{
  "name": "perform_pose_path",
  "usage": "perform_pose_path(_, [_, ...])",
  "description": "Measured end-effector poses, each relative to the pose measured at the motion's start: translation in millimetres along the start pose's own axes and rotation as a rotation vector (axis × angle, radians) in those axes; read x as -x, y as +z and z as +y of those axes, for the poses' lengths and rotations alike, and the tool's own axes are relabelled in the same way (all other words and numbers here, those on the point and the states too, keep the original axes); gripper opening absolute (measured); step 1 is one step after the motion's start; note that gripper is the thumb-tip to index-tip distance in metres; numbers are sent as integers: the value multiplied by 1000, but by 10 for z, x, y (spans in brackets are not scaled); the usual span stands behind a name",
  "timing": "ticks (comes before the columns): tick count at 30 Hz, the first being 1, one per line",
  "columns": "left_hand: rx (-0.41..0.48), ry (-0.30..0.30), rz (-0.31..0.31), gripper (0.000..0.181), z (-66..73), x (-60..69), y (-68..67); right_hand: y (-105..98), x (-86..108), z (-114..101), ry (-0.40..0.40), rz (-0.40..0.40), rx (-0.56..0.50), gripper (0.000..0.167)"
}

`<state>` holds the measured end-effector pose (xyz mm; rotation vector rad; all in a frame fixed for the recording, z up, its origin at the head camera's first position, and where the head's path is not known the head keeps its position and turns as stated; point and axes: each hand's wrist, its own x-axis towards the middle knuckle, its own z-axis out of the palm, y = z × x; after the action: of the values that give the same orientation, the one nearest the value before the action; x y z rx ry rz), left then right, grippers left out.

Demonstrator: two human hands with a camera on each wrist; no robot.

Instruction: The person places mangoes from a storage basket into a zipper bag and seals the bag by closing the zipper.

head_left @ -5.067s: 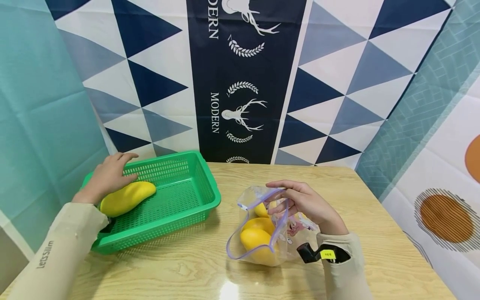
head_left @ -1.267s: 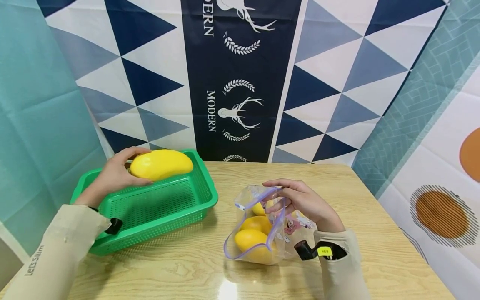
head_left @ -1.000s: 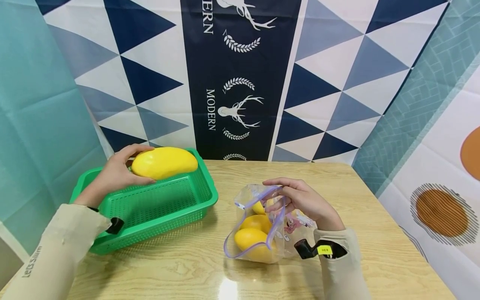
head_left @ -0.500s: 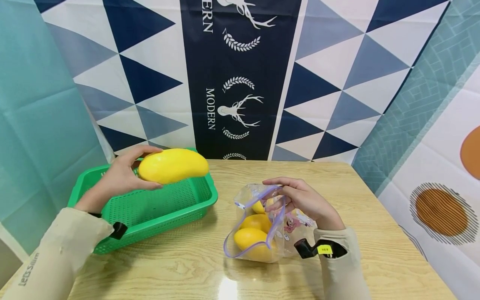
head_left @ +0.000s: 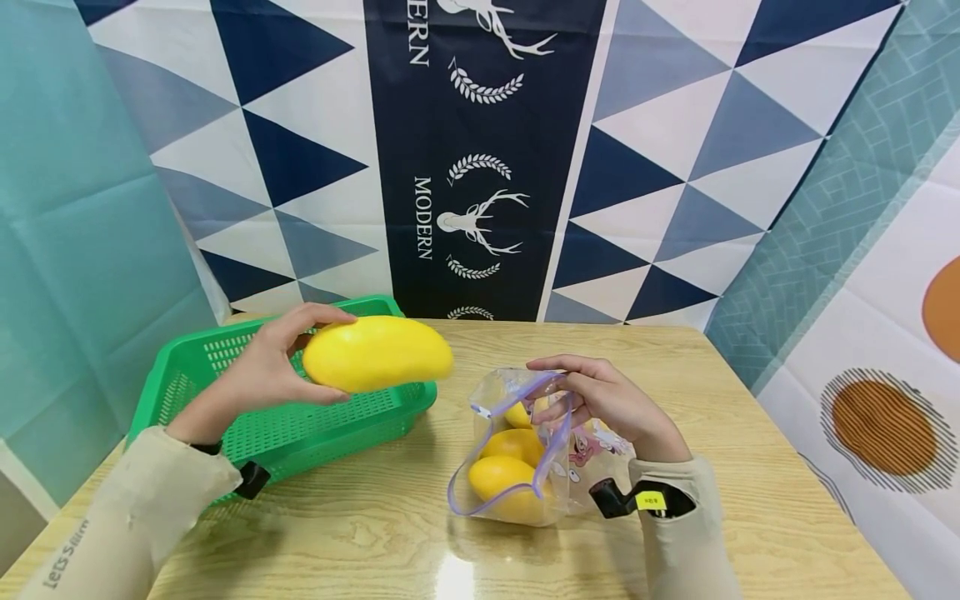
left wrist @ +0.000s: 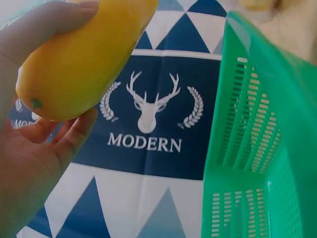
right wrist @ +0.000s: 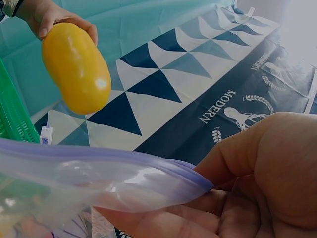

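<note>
My left hand (head_left: pixel 273 371) holds a large yellow mango (head_left: pixel 378 354) by one end, thumb below and fingers above. It is raised over the right part of the green basket (head_left: pixel 330 454), its free end past the rim. A green stem spot shows on the mango (left wrist: pixel 74 64) in the left wrist view. With thumb and fingers, my right hand (head_left: pixel 618 408) pinches the purple-edged mouth of a clear zip bag (head_left: pixel 581 446). The bag's mouth gapes toward the left. Inside sit several yellow fruits (head_left: pixel 504 477), partly hidden by plastic and fingers.
Both the basket and the bag stand on a light wooden table (head_left: pixel 375 533). A patterned cloth (head_left: pixel 480 167) hangs behind the table's far edge, with a teal cloth (head_left: pixel 82 208) at the left.
My left hand first reached over the mango lying in the basket, then gripped and lifted it. It has since carried it right, toward the bag. The right hand stays at the bag's mouth.
</note>
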<state>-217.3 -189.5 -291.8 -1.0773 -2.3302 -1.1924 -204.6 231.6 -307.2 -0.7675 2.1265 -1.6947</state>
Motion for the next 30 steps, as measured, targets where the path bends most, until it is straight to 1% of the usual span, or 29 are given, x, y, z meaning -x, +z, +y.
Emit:
perform_pose_path(6, [33,33,-22,76,61,11,103,2,4,5,1,3,-1,42])
perform_pose_path(9, [31,52,-33,76,99,14,157,1,6,5,-1,3,-1,42])
perform_pose_path(16, [76,127,-71,76,176,-14,296,0,11,5,-9,-1,-2,42])
perform_pose_path(20, [80,160,-101,76,219,-18,378,-1,12,7,-9,-2,-3,42])
perform_pose_path(24, [86,169,-130,75,270,-16,441,-1,13,6,-10,-3,-2,42])
perform_pose_path(30, [98,151,-148,76,316,-7,521,4,14,1,-13,-3,3,42])
